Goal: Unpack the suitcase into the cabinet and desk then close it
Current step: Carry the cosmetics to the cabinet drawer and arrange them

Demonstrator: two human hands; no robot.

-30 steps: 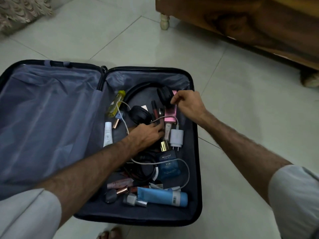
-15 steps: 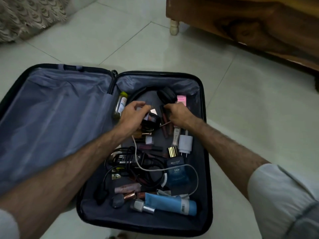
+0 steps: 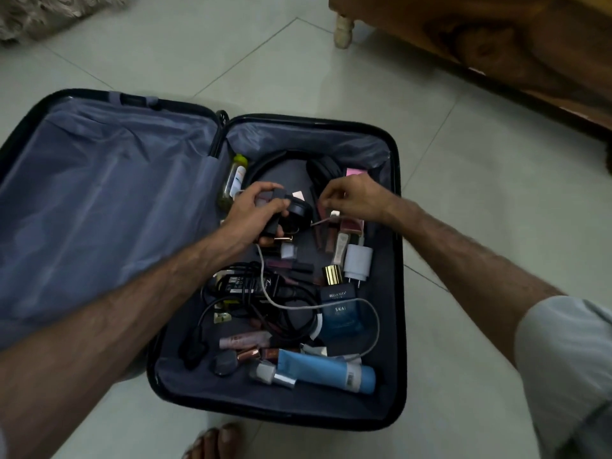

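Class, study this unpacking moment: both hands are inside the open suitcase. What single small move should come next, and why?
Probably lift the left hand straight up out of the suitcase. It already grips several small dark items, while the right hand pinches a small white piece among the lipsticks. A white cable runs beneath the left hand, so rising slowly should avoid snagging it.

Since a second ago, the left hand (image 3: 255,212) has moved from the case's centre toward 12 o'clock and now grips small dark items. The right hand (image 3: 351,202) has left the headphones (image 3: 323,168), now pinching a small white piece (image 3: 335,213).
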